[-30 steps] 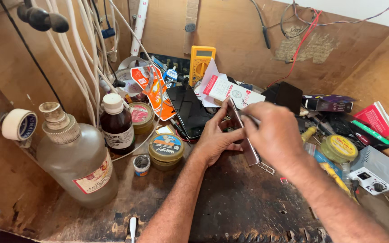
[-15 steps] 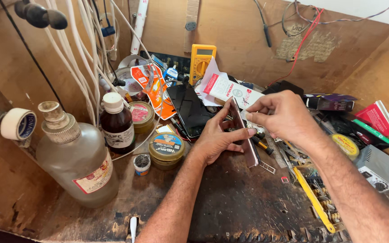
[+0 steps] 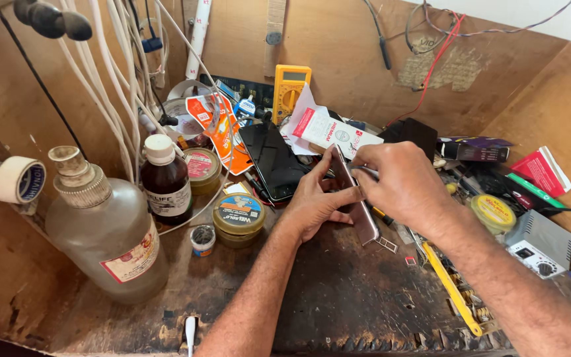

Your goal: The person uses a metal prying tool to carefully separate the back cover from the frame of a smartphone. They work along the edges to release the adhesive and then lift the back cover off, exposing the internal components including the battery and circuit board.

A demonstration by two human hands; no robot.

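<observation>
At the centre of the frame, the left hand (image 3: 315,201) grips a slim pinkish-metal smartphone (image 3: 355,198) stood on edge on the dark wooden bench (image 3: 338,297); the right hand (image 3: 401,182) pinches its upper edge, fingers closed.

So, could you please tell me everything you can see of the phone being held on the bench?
The phone is a slim slab with a glossy pinkish-metallic back, stood on its long edge on the dark worn bench. The left hand steadies it from the left; the right hand pinches near its top. Its screen side is hidden.
</observation>
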